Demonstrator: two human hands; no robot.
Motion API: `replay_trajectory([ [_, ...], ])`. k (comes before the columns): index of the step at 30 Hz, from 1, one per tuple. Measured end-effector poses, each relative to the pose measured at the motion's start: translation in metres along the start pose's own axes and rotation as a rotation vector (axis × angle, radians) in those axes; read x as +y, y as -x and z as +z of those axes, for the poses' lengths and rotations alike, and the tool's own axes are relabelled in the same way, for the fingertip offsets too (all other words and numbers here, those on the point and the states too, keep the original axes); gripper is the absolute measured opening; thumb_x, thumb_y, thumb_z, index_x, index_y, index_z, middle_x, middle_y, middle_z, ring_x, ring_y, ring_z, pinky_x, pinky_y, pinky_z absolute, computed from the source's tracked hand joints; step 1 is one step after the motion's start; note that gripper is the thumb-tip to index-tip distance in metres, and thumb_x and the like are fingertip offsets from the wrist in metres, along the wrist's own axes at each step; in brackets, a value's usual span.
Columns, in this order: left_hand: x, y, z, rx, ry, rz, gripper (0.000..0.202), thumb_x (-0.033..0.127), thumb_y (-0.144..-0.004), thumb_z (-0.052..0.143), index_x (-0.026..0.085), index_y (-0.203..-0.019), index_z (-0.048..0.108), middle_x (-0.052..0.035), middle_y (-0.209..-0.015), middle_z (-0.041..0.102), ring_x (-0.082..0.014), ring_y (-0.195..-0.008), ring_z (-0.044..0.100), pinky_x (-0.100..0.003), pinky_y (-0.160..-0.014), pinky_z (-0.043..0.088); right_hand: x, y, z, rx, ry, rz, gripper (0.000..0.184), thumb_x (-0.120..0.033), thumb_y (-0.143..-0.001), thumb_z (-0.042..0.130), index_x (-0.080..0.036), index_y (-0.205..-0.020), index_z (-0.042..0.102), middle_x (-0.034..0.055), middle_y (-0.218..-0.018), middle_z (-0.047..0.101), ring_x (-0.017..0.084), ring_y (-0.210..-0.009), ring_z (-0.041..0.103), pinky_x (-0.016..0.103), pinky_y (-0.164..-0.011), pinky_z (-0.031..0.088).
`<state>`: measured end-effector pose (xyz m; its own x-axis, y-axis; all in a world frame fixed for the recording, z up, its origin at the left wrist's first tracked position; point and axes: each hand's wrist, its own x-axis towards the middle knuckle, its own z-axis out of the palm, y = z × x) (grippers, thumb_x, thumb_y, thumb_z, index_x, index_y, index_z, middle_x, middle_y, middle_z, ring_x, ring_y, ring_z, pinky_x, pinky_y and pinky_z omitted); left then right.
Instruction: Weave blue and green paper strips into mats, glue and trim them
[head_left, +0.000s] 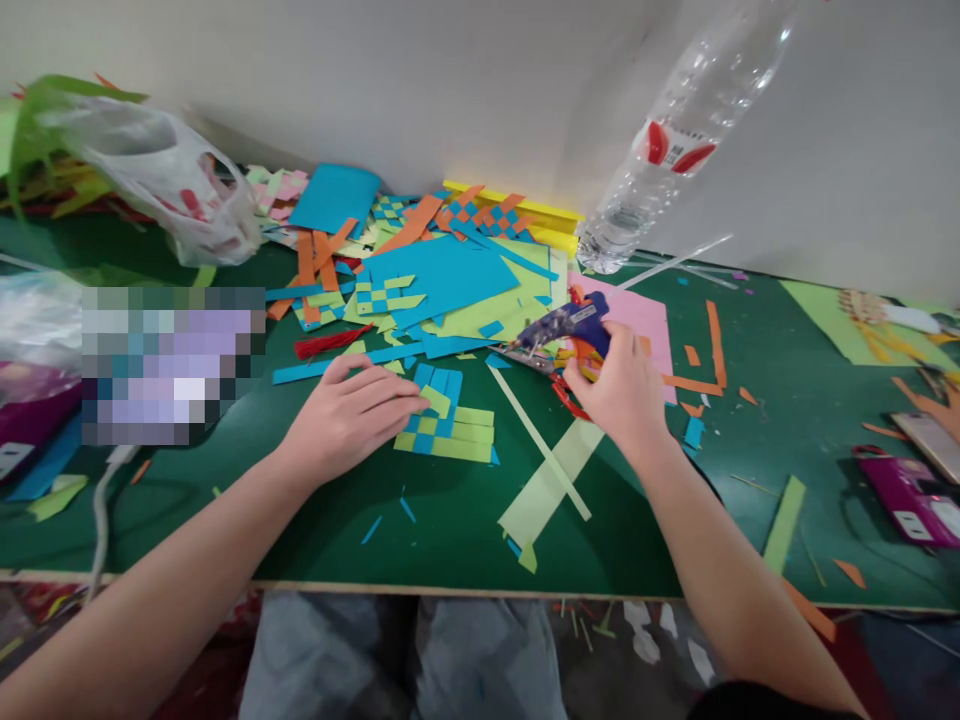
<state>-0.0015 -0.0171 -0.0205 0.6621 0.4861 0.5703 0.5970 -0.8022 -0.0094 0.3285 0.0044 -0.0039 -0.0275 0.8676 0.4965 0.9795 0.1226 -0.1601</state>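
My left hand [352, 415] is at the left edge of a small blue and light-green woven paper piece [454, 430]. Its fingers are pressed together on a folded green strip end [435, 401]; the thumb is mostly hidden. Fingers and thumb of my right hand [626, 385] close round the handle of a dark blue glue gun [566, 322], whose nozzle points left. A glue stick [671, 263] extends from its back. Red-handled scissors [571, 400] lie under the gun, partly covered by it.
Blue sheets [450, 275], cut strips and woven scraps are heaped behind. A tall plastic bottle [667, 160] leans at the back. On the left are a plastic bag [172, 185], a blurred-out device [172, 370] and its cable [103, 510]. A magenta box [911, 495] stands on the right.
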Motion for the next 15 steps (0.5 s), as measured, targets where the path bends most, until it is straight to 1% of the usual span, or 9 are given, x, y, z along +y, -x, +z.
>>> replay_trajectory([
  [3,0.0,-0.001,-0.001,0.003,-0.013,0.011,0.02,0.013,-0.086,0.061,0.024,-0.102,0.065,-0.0008,-0.099,0.073,-0.0176,-0.088,0.068,-0.04,-0.09,0.042,-0.01,0.011,0.003,-0.023,0.003,-0.125,0.051,-0.037,-0.078,0.055,-0.01,-0.12,0.045,0.019,-0.107,0.063,0.033,-0.094,0.063,0.042,-0.068,0.053],
  [6,0.0,-0.001,-0.001,0.003,-0.023,0.014,0.019,0.013,-0.087,0.061,0.024,-0.102,0.064,-0.0009,-0.099,0.073,-0.0176,-0.088,0.068,-0.04,-0.09,0.042,-0.017,0.018,0.005,-0.065,-0.012,-0.183,0.051,-0.034,-0.076,0.056,-0.011,-0.12,0.045,0.0179,-0.106,0.063,0.032,-0.093,0.063,0.042,-0.07,0.054],
  [11,0.0,0.0,-0.001,0.004,-0.004,0.003,0.019,0.015,-0.087,0.06,0.026,-0.102,0.065,-0.0002,-0.1,0.073,-0.0169,-0.087,0.068,-0.04,-0.09,0.043,-0.023,0.024,0.009,-0.048,-0.043,-0.305,0.045,-0.029,-0.081,0.05,-0.011,-0.122,0.043,0.0173,-0.102,0.063,0.031,-0.093,0.063,0.043,-0.069,0.054],
  [15,-0.001,0.001,0.0,-0.003,-0.004,-0.006,0.02,0.015,-0.087,0.06,0.027,-0.103,0.065,-0.0007,-0.101,0.073,-0.0178,-0.089,0.068,-0.041,-0.091,0.042,-0.024,0.026,0.01,-0.03,-0.025,-0.378,0.043,-0.026,-0.086,0.045,-0.009,-0.125,0.042,0.0189,-0.105,0.063,0.03,-0.095,0.063,0.042,-0.069,0.055],
])
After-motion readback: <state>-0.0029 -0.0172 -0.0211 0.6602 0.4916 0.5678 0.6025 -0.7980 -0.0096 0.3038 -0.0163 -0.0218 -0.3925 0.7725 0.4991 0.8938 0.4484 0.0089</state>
